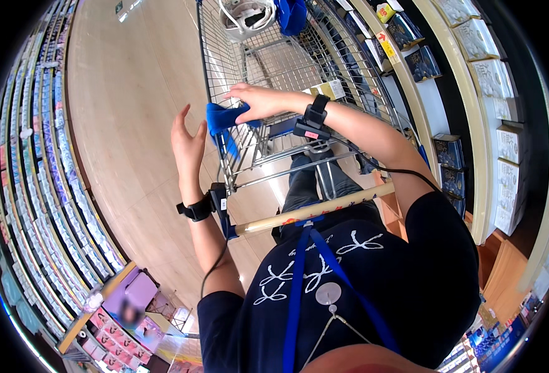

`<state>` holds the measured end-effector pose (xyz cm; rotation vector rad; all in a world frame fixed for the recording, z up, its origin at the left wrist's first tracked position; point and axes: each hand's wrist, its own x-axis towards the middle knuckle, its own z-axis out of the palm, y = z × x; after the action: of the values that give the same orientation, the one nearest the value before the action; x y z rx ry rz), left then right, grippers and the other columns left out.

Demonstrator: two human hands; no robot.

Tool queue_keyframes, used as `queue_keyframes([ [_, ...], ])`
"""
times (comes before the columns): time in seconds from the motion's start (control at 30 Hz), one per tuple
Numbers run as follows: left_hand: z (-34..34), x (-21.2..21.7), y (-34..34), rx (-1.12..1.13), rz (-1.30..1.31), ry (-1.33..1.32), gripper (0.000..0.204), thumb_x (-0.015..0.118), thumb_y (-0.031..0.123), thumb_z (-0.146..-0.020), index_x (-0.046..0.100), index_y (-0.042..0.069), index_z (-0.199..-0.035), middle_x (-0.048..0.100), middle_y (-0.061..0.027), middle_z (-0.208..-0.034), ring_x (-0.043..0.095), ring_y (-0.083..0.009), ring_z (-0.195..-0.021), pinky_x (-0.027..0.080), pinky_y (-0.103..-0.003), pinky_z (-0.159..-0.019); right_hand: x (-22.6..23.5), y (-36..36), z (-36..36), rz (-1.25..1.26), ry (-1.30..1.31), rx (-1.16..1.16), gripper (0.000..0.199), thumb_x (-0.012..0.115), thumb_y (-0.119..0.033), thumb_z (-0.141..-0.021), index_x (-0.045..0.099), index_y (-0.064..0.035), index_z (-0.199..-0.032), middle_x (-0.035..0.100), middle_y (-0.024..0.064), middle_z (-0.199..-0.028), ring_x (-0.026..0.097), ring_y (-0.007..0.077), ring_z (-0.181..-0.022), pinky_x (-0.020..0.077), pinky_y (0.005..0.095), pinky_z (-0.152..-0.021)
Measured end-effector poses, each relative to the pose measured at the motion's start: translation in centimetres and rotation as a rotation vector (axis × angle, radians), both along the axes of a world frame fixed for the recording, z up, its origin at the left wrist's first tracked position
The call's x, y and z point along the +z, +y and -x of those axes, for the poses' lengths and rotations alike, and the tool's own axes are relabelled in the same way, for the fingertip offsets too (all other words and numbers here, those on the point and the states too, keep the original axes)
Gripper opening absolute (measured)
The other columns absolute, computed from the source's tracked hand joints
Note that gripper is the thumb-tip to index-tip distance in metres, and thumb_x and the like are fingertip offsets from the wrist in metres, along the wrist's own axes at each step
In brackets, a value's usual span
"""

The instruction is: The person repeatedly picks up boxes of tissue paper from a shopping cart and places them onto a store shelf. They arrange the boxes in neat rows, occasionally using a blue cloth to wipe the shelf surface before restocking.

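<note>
My right hand (256,99) reaches across the near end of the wire shopping cart (268,68), its grip closed on the blue flap (223,118) of the cart's fold-out seat at the cart's left side. My left hand (187,144) hovers just left of that flap, its grip released, fingers spread and touching nothing. The cart's wooden handle bar (312,211) lies near my chest. Boxed goods line the shelf (467,93) on my right.
</note>
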<state>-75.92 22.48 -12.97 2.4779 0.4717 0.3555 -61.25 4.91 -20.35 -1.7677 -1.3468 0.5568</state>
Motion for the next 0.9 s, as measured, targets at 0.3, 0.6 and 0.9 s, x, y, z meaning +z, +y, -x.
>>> queue_keyframes([
  [0.3, -12.6, -15.6, -5.6, -0.302, 0.419, 0.403, 0.051, 0.067, 0.026, -0.08, 0.056, -0.002, -0.121, 0.062, -0.0224, -0.114, 0.059, -0.0333, -0.109, 0.046, -0.035, -0.093, -17.3, -11.2, -10.6, 0.701, 0.353, -0.251, 0.034, 0.058, -0.023, -0.087, 0.062, 0.0028, -0.109, 0.066, 0.0175, -0.104, 0.063, 0.0247, -0.095, 0.0484, 0.0344, -0.083],
  [0.6, -13.9, -41.2, -6.8, -0.092, 0.263, 0.898, 0.068, 0.075, 0.041, -0.067, 0.059, -0.013, -0.105, 0.064, -0.0291, -0.099, 0.062, -0.0388, -0.098, 0.049, -0.039, -0.084, -31.0, -14.8, -10.6, 0.861, 0.438, -0.416, 0.064, 0.061, -0.03, -0.079, 0.041, 0.0136, -0.121, 0.062, 0.0266, -0.098, 0.062, 0.0343, -0.092, 0.0491, 0.0371, -0.079],
  [0.9, -10.9, -55.2, -5.1, 0.096, 0.653, 0.939, 0.099, 0.079, 0.059, -0.061, 0.047, -0.013, -0.121, 0.057, -0.0271, -0.12, 0.056, -0.0353, -0.113, 0.046, -0.035, -0.095, -36.7, -12.9, -8.0, 0.918, 0.43, -0.682, 0.112, 0.079, -0.034, -0.062, 0.009, 0.0074, -0.139, 0.034, 0.0295, -0.132, 0.047, 0.0443, -0.115, 0.0398, 0.0442, -0.099],
])
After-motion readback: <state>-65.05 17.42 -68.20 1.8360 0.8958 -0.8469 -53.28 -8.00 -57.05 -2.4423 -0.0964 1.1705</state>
